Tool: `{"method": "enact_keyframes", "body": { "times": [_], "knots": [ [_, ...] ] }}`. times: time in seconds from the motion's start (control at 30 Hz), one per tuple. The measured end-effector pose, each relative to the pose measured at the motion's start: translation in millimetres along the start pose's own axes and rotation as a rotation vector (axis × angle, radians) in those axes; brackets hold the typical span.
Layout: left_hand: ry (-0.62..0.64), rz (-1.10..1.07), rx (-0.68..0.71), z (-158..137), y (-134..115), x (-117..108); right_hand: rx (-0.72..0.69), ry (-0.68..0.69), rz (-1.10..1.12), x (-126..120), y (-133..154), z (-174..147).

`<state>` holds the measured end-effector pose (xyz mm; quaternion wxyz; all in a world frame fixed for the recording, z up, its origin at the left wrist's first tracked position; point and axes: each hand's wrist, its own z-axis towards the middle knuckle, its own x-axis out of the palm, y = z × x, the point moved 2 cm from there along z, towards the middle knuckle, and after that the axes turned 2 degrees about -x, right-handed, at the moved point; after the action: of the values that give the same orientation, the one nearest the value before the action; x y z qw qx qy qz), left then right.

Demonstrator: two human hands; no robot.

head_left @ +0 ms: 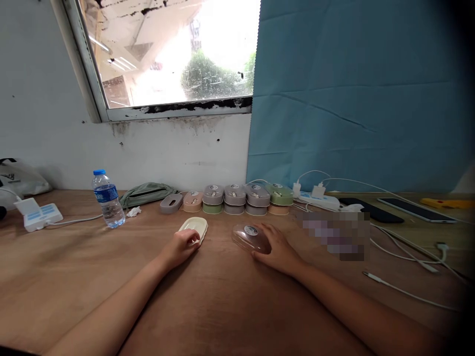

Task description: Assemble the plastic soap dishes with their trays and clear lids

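Observation:
My left hand [182,247] rests at the near edge of a cream oval tray [195,226] lying on the table, its fingers curled and closed at the rim. To the right of it, my right hand [276,247] is wrapped around the right end of a clear domed lid [247,240], thumb in front and fingers behind. A round sticker [251,230] is on top of the lid. Behind both hands stands a row of oval boxes [234,195] in grey, green and pink-beige, several of them stacked in twos.
A water bottle [107,200] and a power strip [43,216] stand at the left, near a grey-green pouch [148,194]. On the right are another power strip [319,200], a black phone [373,210], a tablet-like device [415,210] and loose white cables [404,294].

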<state>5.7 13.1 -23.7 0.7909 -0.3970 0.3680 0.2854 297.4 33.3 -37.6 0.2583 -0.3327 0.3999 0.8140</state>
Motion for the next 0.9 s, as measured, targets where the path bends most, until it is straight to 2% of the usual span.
{"method": "enact_keyframes", "body": {
  "times": [0.07, 0.13, 0.3, 0.37, 0.43, 0.5, 0.57, 0.6, 0.7, 0.8, 0.9],
  "knots": [
    [0.025, 0.002, 0.002, 0, -3, 3, 0.092, 0.051, 0.075, 5, -9, 1],
    [0.007, 0.003, 0.014, -1, -7, 4, 0.146, 0.042, 0.160, 7, -12, 2],
    [-0.232, 0.068, 0.158, -4, -24, -7, 0.165, -0.103, 0.573, 6, 2, 3],
    [-0.296, 0.166, 0.291, -7, -29, -10, 0.172, -0.091, 0.804, 11, 12, 2],
    [-0.315, 0.308, 0.492, -11, -33, -12, 0.202, -0.053, 1.034, 19, 23, 3],
    [-0.249, 0.446, 0.704, -15, -36, -10, 0.265, -0.018, 1.212, 29, 35, 6],
    [-0.140, 0.530, 0.812, -18, -37, -9, 0.342, 0.026, 1.271, 39, 46, 12],
    [-0.099, 0.550, 0.810, -18, -37, -9, 0.368, 0.063, 1.264, 44, 50, 16],
    [-0.060, 0.541, 0.689, -16, -37, -11, 0.384, 0.160, 1.187, 54, 56, 29],
    [-0.056, 0.511, 0.625, -14, -37, -13, 0.398, 0.134, 1.180, 59, 51, 38],
    [-0.021, 0.506, 0.666, -14, -37, -16, 0.466, 0.104, 1.234, 60, 45, 40]
  ]
}}
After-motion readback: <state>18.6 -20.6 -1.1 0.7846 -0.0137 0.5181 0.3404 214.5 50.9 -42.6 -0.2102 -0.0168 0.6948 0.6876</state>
